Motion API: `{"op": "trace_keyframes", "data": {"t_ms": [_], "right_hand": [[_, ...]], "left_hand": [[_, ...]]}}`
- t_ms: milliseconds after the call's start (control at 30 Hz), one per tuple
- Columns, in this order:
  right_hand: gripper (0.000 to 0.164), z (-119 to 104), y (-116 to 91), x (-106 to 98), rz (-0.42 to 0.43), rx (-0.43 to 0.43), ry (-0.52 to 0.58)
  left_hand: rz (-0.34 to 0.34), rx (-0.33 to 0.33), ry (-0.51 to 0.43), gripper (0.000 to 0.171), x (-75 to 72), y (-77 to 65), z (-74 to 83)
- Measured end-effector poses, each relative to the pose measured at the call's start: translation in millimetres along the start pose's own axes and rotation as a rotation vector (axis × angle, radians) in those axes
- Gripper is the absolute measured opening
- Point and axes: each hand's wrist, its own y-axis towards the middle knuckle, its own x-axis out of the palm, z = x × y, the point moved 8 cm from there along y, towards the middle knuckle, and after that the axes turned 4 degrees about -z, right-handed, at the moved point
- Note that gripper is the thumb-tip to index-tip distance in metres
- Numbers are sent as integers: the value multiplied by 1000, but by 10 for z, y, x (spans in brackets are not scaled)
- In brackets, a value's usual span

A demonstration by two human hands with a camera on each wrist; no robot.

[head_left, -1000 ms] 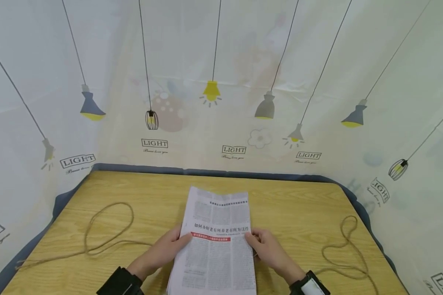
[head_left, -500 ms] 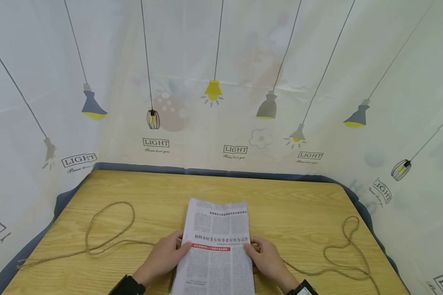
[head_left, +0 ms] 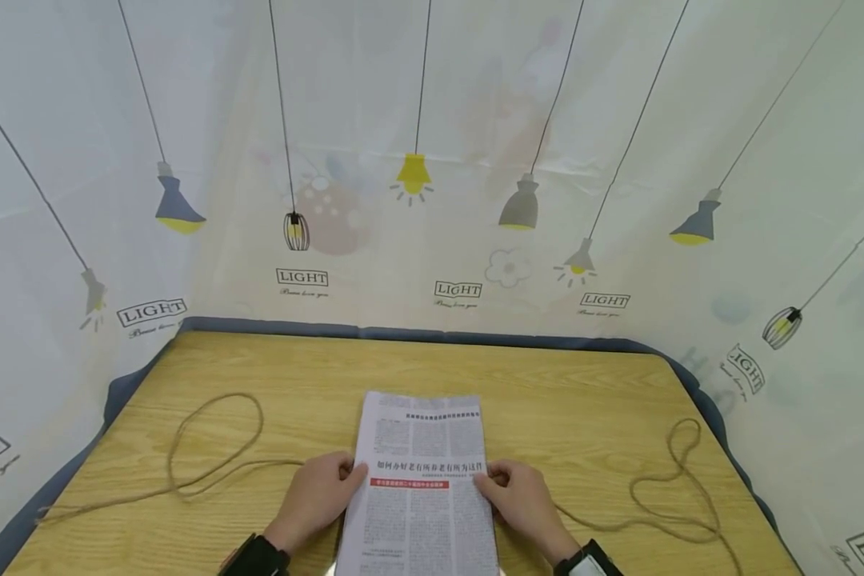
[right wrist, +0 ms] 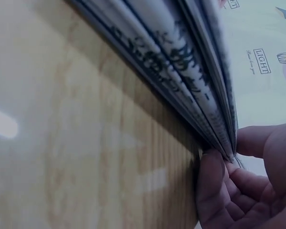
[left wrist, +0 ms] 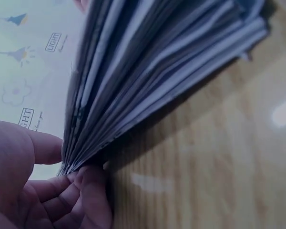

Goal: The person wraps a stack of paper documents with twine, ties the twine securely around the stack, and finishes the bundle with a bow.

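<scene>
A folded stack of newspapers (head_left: 421,480) lies at the front middle of the table, printed side up with a red banner line. On its left edge my left hand (head_left: 317,492) pinches the stack, thumb on top and fingers curled beneath. My right hand (head_left: 522,500) grips the opposite edge the same way. In the left wrist view the many layers of newspaper (left wrist: 133,71) fan apart toward the near end and are squeezed thin between thumb and fingers. The right wrist view shows the pressed edge of the newspapers (right wrist: 181,71) in my right hand (right wrist: 248,176).
A twine (head_left: 176,448) lies in a loop on the left of the wooden table (head_left: 547,384). Another stretch of twine (head_left: 680,480) curls on the right; both run toward the newspapers. A lamp-patterned cloth (head_left: 374,120) hangs behind and at the sides.
Over the last second the newspapers have moved toward me, both hands with them. In the last half second they have hardly moved. The hold on both edges stays.
</scene>
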Motion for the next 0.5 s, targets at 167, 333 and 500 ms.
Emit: {"op": "trace_keyframes", "data": {"t_ms": [167,333,500], "right_hand": [[21,-10,87,-58,19,-46,-70],[18,1,197,-133,48,-24,-91],[18,-18,254,-190,55,-15,-112]], "left_hand": [[3,-3,24,23,10,75,7],[23,36,87,26,34,188,95],[40,23,129,28,58,295,156]]}}
